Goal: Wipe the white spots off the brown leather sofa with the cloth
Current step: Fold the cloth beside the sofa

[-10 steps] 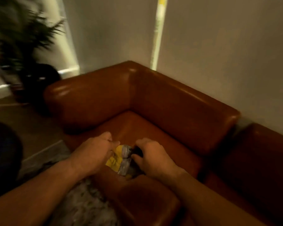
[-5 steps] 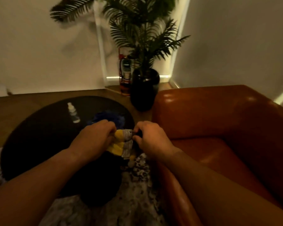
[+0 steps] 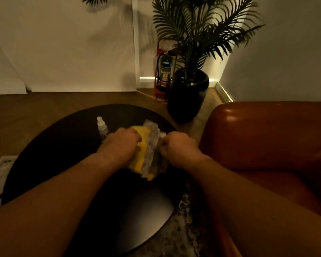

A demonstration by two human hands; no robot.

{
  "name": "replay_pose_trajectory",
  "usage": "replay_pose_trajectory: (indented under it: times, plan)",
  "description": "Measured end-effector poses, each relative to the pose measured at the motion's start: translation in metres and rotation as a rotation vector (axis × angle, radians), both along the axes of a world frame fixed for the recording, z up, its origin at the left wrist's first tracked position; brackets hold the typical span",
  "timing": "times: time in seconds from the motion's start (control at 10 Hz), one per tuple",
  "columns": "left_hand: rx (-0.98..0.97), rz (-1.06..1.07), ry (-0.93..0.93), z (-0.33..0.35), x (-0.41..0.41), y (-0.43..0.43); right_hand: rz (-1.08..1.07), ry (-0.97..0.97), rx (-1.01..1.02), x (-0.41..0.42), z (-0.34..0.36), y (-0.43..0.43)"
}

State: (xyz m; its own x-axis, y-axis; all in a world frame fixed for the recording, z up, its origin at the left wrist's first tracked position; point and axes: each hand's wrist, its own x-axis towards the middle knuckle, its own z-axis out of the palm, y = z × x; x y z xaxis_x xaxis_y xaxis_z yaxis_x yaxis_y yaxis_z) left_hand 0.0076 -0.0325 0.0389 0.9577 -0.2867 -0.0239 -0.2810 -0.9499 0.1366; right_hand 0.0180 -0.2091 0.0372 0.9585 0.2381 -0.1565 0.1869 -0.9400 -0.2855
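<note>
Here your left hand (image 3: 121, 145) and right hand (image 3: 176, 148) both fist the yellow-and-grey cloth (image 3: 146, 154) above the dark table (image 3: 63, 145), seemingly to refold it before wiping the sofa (image 3: 267, 141).

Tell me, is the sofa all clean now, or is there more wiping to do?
Can't tell yet. The sofa shows no clear white spots in this dim light, though much of it is out of view. Right now both hands, left hand and right hand, grip the yellow and grey cloth over the dark round table, away from the sofa. No wiping is happening; checking the rest remains.
</note>
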Motion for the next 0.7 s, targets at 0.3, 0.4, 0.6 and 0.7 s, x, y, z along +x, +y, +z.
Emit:
replay_pose_trajectory:
  times: [0.3,0.4,0.6,0.7]
  plan:
    - [-0.001,-0.004,0.185,-0.057,0.031,-0.001,0.179,0.04,-0.112,0.021,-0.058,0.006]
    - [-0.042,-0.002,0.181,-0.064,0.034,0.0,0.188,0.02,-0.104,0.021,-0.064,0.01]
    - [-0.041,0.0,0.177,-0.07,0.035,0.002,0.159,0.039,-0.094,0.02,-0.068,0.01]
    - [-0.041,-0.004,0.217,-0.064,0.035,0.0,0.155,0.07,-0.084,0.019,-0.064,0.01]
